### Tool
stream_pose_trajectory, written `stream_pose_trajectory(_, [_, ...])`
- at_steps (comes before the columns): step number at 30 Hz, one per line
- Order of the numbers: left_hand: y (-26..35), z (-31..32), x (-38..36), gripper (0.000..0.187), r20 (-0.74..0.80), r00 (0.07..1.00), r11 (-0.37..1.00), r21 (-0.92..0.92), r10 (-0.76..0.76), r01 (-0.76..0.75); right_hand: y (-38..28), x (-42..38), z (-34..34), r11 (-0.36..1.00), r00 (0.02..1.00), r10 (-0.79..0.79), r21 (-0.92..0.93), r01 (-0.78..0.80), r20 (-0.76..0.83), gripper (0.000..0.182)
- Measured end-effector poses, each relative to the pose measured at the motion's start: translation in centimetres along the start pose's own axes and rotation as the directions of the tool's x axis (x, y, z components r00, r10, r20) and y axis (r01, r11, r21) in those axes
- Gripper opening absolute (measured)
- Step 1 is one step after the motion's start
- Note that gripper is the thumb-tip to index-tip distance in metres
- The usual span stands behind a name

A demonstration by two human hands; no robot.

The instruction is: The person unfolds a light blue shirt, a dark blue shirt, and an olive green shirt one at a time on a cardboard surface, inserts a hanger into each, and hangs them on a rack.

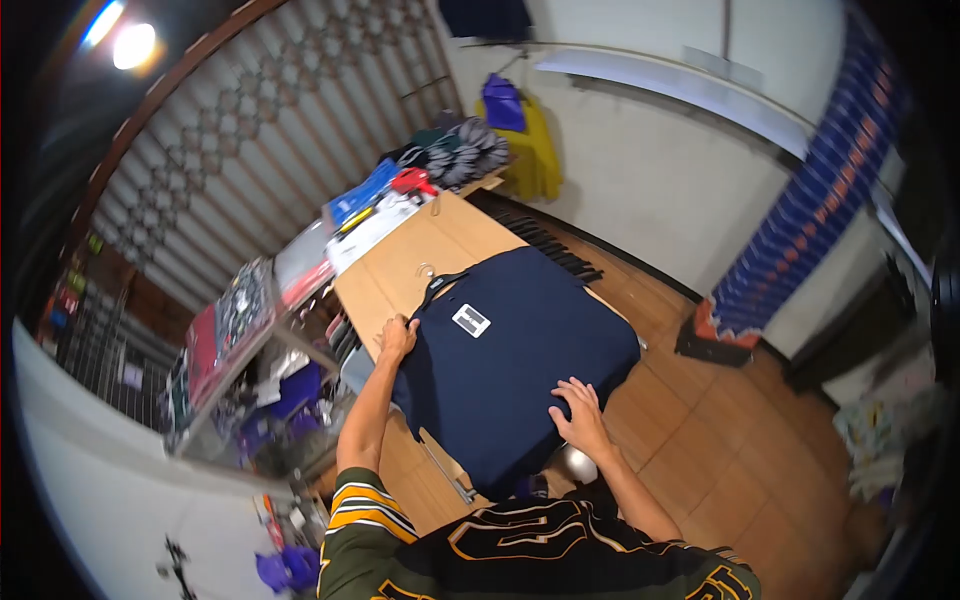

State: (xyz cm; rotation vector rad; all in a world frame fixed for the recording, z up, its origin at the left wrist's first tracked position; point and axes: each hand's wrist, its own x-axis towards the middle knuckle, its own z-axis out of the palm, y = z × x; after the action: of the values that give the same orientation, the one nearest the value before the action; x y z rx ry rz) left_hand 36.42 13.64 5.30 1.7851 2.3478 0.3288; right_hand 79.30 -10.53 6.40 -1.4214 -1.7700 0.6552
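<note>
Well, shirt (510, 390) lies under spread, empty right grip (582, 420), beside left grip (398, 338), hold unclear.

Shirt (530, 365): plain navy. Tag (471, 320): white, dark block. Table (385, 270): light tan. Sleeve (358, 512): dark green, yellow-and-white stripes. Hanging cloth (800, 220): blue, white lines, orange marks.

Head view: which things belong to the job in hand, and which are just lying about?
Part of the job:
- navy garment
- its hanger
- white label
- wooden table

Apparently just lying about:
- red object
- blue packet
- grey bundle
- packaged clothes
</note>
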Motion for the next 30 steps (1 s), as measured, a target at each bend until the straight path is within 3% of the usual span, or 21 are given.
stream_pose_trajectory(3, [-0.9, 0.5, 0.2, 0.036, -0.010, 0.988, 0.982, -0.114, 0.154, -0.154, -2.1, -3.6, 0.2, 0.990, 0.983, 0.114, 0.102, -0.099, -0.145, 0.031])
stream_pose_trajectory(6, [-1.8, 1.3, 0.5, 0.032, -0.120, 0.957, 0.939, -0.195, 0.265, -0.284, -5.2, -7.4, -0.1, 0.934, 0.940, 0.309, 0.233, -0.271, -0.145, 0.032])
stream_pose_trajectory(7, [-1.7, 1.3, 0.7, 0.032, -0.161, 0.945, 0.917, -0.239, 0.285, -0.318, -5.2, -9.0, 0.7, 0.954, 0.935, 0.264, 0.208, -0.217, -0.237, 0.030])
stream_pose_trajectory(10, [-1.1, 1.5, 1.6, 0.041, -0.162, 0.956, 0.909, -0.304, 0.245, -0.285, -6.2, -13.4, 1.2, 0.935, 0.899, 0.332, 0.229, -0.273, -0.286, 0.028])
stream_pose_trajectory(12, [-0.2, 1.1, 1.5, 0.047, -0.116, 0.964, 0.841, -0.471, 0.239, -0.266, -7.2, -16.4, 1.1, 0.908, 0.861, 0.407, 0.237, -0.345, -0.305, 0.027])
stream_pose_trajectory(16, [5.3, -4.4, -4.7, 0.037, 0.045, 0.951, 0.517, -0.846, 0.307, -0.127, -7.9, -22.4, 1.3, 0.881, 0.789, 0.470, 0.269, -0.389, -0.397, 0.028])
stream_pose_trajectory(23, [11.9, -10.1, -16.2, 0.029, -0.147, 0.846, 0.440, -0.801, 0.512, -0.406, -12.9, -32.9, 2.4, 0.845, 0.634, 0.529, 0.283, -0.453, -0.565, 0.029])
stream_pose_trajectory(30, [13.7, -13.5, -29.0, 0.031, -0.258, 0.695, 0.163, -0.863, 0.671, -0.478, -18.2, -47.5, 8.8, 0.790, 0.458, 0.593, 0.370, -0.489, -0.662, 0.027])
